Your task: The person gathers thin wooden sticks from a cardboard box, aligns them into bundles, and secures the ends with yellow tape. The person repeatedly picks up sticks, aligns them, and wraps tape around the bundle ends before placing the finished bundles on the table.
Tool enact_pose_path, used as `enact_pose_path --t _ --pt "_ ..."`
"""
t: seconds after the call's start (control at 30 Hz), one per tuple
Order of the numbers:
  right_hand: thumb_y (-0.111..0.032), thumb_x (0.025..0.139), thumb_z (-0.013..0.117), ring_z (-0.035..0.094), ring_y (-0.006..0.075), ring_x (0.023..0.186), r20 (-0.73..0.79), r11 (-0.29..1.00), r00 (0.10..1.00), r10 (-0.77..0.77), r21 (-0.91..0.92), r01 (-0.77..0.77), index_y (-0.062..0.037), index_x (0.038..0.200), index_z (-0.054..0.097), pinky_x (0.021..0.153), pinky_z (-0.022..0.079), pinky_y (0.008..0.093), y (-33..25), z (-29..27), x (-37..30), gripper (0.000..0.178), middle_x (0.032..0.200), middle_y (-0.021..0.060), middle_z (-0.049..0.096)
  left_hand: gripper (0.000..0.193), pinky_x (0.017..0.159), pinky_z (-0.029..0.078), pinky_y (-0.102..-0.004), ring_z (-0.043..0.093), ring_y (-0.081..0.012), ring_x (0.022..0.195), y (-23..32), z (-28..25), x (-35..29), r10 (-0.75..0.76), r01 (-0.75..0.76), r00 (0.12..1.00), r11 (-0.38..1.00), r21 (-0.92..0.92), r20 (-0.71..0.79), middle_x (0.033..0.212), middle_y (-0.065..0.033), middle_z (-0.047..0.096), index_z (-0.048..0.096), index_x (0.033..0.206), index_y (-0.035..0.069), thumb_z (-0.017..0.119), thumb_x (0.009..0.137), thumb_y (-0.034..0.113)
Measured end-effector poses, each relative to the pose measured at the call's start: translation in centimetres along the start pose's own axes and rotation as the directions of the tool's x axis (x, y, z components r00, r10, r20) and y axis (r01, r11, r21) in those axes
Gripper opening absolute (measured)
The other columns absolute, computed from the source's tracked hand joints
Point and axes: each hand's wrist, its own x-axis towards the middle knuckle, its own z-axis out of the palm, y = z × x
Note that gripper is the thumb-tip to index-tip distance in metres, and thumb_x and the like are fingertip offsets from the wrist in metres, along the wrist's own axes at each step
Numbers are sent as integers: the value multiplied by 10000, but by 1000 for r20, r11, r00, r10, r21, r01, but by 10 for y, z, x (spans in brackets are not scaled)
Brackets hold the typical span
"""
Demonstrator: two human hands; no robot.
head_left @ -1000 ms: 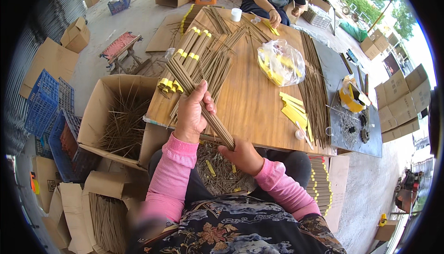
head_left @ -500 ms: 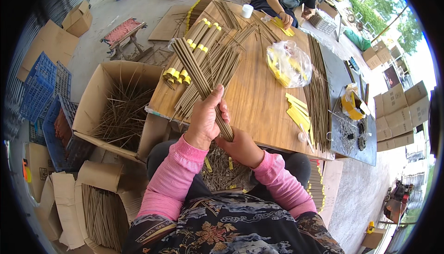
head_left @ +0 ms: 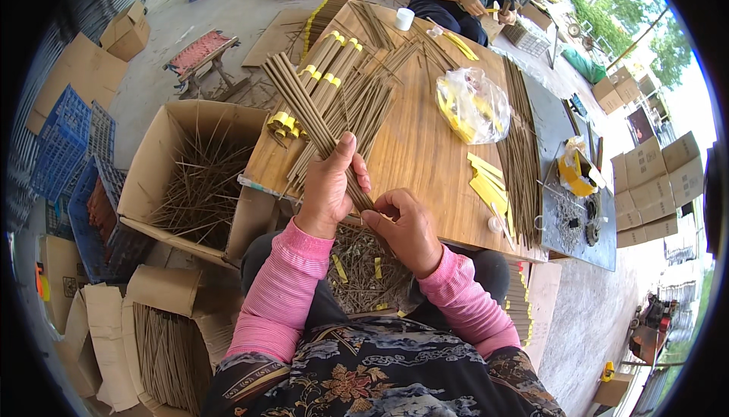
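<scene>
- Left hand (head_left: pixel 328 189) is clamped round a bundle of brown sticks (head_left: pixel 304 107), which slants up and left out of that grip.
- Right hand (head_left: pixel 408 229) has just gone from cupping the bundle's lower end to curled fingers there; from where I'm standing, can't tell if they're pinching a stick.
- So I reckon the left carries the load now, leaving the right for finer finger work.
- Yellow-banded bundles (head_left: pixel 319 56) lie on the table (head_left: pixel 414 151), just beyond the grip.

Head view: left fisheye worn on your head | faces down and forward over your floral garment (head_left: pixel 357 364) | your left hand (head_left: pixel 328 193) and right hand (head_left: pixel 408 233) near, mid-picture | table (head_left: pixel 402 147) beyond
</scene>
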Motion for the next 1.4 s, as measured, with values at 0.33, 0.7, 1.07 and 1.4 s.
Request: enact_pose_path --t 0.33,0.7,1.07,1.4 --pt "-154 729 691 528 126 628 39 995 995 95 6 -96 3 795 584 571 431 251 -4 -2 1 201 707 64 556 357 405 436 -279 501 -154 426 1 1 0 -1 1 1000 1000 -8 25 532 -40 506 512 631 76 663 770 368" --pt "-153 705 680 578 258 630 86 989 986 140 35 -144 9 761 571 563 446 329 -9 -5 4 203 702 138 585 364 417 449 -286 510 -161 440 2 0 -1 11 -12 1000 1000 20 27 541 -45 512 523 633 67 660 770 376" --pt "-142 732 671 533 107 571 307 946 922 237 142 -290 10 831 598 532 442 257 -10 -22 6 196 628 58 574 354 455 441 -287 498 -147 467 6 -9 6 -74 74 997 990 -123 0 581 -38 511 491 683 97 654 768 400" --pt "-116 770 665 499 50 585 617 833 693 374 104 -543 3 846 586 524 406 185 13 -112 -56 162 689 -14 562 342 460 419 -242 475 -117 492 50 -51 25 129 -149 987 953 -263 -90 573 -16 491 432 643 137 589 825 380"
